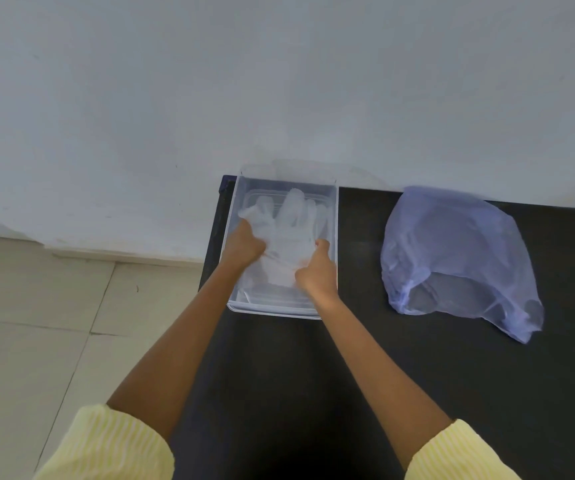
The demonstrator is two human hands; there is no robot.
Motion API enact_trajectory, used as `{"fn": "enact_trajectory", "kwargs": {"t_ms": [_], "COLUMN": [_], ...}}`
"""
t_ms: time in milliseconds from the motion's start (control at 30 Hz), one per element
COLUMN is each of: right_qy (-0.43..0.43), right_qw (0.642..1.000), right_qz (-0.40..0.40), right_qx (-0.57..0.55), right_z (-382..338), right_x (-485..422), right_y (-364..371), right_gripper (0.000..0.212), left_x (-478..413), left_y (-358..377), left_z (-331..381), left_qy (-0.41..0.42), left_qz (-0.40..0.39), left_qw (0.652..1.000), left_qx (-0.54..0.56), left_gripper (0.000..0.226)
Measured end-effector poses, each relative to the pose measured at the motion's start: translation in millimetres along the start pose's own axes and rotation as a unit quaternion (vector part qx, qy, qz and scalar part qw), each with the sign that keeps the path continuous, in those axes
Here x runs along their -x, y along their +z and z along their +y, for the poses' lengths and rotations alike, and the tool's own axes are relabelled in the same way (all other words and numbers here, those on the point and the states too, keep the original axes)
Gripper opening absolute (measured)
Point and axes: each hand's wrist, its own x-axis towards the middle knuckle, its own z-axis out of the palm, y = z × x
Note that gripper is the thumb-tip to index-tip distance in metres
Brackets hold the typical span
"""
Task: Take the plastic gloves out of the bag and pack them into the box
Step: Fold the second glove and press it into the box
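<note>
A clear plastic box point(334, 216) stands at the far left corner of the black table. Translucent white plastic gloves point(294, 223) lie inside it, their fingers pointing toward the wall. My left hand point(244, 244) grips the gloves at their left side, inside the box. My right hand point(317, 271) holds the gloves' near right edge, also inside the box. To the right, a thin blue plastic bag point(452, 251) lies slumped on the table, its opening facing me; what it holds is not clear.
The black table point(348, 358) ends just left of the box, with pale tiled floor point(30, 323) below. A white wall point(279, 81) rises directly behind the box and the bag. My yellow striped sleeves sit at the bottom of the view.
</note>
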Motion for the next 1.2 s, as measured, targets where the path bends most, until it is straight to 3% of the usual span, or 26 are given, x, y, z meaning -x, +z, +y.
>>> {"fn": "enact_trajectory", "kwargs": {"t_ms": [133,267,400,467,534,634,734,867,967,1034,1201], "right_qy": [0.012,0.002,-0.032,-0.048,-0.068,-0.074,-0.046,-0.036,-0.026,-0.020,-0.017], "right_qw": [0.999,0.997,0.989,0.982,0.972,0.953,0.945,0.932,0.925,0.922,0.917], "right_qz": [-0.003,0.018,0.018,0.006,-0.020,-0.035,-0.032,-0.044,-0.048,-0.051,-0.061], "right_qx": [0.030,0.074,0.143,0.181,0.222,0.291,0.323,0.359,0.376,0.384,0.395], "right_z": [1.6,3.8,7.7,6.4,4.9,3.8,1.2,-0.5,0.3,-0.2,-0.6], "right_x": [-0.6,-5.0,-10.9,-10.9,-9.3,-7.8,-10.2,-13.1,-15.3,-15.0,-13.1], "right_y": [5.4,8.2,14.2,13.0,10.3,8.1,9.9,12.6,14.0,14.4,15.9], "right_gripper": [0.079,0.088,0.091,0.083,0.065,0.040,0.032,0.046,0.048,0.050,0.046], "left_x": [4.2,6.2,7.1,2.3,-3.9,-10.7,-16.0,-10.4,0.9,9.5,22.2], "left_y": [11.3,17.2,16.6,15.2,14.5,11.0,6.4,10.6,21.2,27.8,40.8], "left_z": [0.3,6.3,14.4,13.9,10.8,10.5,18.3,23.3,23.1,20.3,-1.7], "left_qy": [-0.048,-0.043,0.033,0.120,0.192,0.236,0.175,0.087,0.123,0.147,0.092], "left_qz": [0.003,0.023,0.080,0.101,0.099,0.119,0.092,0.036,0.105,0.111,0.021], "left_qw": [0.996,0.996,0.996,0.987,0.974,0.959,0.963,0.924,0.869,0.836,0.828], "left_qx": [-0.076,-0.079,-0.037,-0.036,-0.064,-0.100,-0.183,-0.371,-0.467,-0.517,-0.552], "left_gripper": [0.063,0.075,0.085,0.083,0.067,0.040,0.043,0.039,0.047,0.058,0.060]}}
